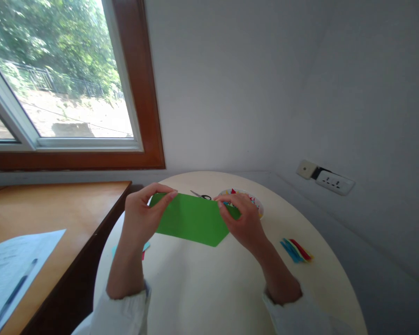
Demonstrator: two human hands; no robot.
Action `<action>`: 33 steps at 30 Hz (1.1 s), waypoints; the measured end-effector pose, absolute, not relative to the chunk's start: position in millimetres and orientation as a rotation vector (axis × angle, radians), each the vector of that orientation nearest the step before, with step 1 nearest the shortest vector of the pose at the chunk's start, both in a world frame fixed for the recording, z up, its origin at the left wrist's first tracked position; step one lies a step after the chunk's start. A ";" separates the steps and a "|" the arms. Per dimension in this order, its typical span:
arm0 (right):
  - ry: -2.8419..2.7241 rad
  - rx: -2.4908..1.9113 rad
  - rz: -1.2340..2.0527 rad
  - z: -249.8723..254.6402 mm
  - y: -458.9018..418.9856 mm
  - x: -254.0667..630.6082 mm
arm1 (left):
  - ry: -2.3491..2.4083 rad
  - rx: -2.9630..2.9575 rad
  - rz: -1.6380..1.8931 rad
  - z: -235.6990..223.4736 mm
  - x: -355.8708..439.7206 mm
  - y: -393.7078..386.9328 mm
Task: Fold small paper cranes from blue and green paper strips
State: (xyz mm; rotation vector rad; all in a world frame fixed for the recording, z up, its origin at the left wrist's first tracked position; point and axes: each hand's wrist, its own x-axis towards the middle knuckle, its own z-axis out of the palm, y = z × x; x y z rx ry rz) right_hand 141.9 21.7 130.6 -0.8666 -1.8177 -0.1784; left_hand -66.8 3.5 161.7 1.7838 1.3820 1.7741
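Note:
A sheet of green paper (192, 221) is held up above the round table, its lower right corner running off at a slant. My left hand (145, 211) pinches its upper left edge between thumb and fingers. At the upper right edge, my right hand (242, 216) grips it the same way. Behind the paper lie scissors (201, 195) with dark handles, partly hidden by it. A plate (261, 207) with small colourful paper pieces stands just beyond my right hand, which covers part of it.
Coloured paper strips (296, 250) lie on the round table (202, 288) to the right. Light blue and red paper (145, 249) shows beside my left wrist. On the wooden desk (91, 204) at left rest a written sheet (24, 251) and a pen (16, 291). Wall sockets (335, 181) are at right.

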 end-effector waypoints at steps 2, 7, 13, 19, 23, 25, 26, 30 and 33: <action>-1.808 -0.886 -0.214 130.3 24.2 145.0 | 1.412 1.730 1.830 159.6 -73.3 4.7; -1.813 -0.932 -0.245 129.3 29.9 152.1 | 1.433 1.625 1.919 158.0 -83.3 6.2; -1.814 -0.984 -0.229 128.3 35.8 160.8 | 1.418 1.439 1.977 164.3 -83.4 1.7; -1.812 -1.015 -0.332 126.0 43.9 170.6 | 1.472 1.518 1.903 161.4 -83.7 5.1; -1.806 -1.048 -0.379 125.1 46.0 173.6 | 1.510 1.579 1.826 157.8 -82.8 9.2; -1.809 -1.063 -0.389 124.5 46.7 174.0 | 1.516 1.586 1.801 156.6 -81.8 11.1; -1.815 -1.073 -0.392 123.9 47.4 174.4 | 1.519 1.591 1.793 156.3 -81.6 11.8; -1.808 -1.178 -0.409 120.7 53.7 181.8 | 1.547 1.590 1.807 157.1 -84.5 12.8; -1.724 -1.255 -0.381 119.3 59.6 192.9 | 1.585 1.535 1.856 158.8 -90.0 11.5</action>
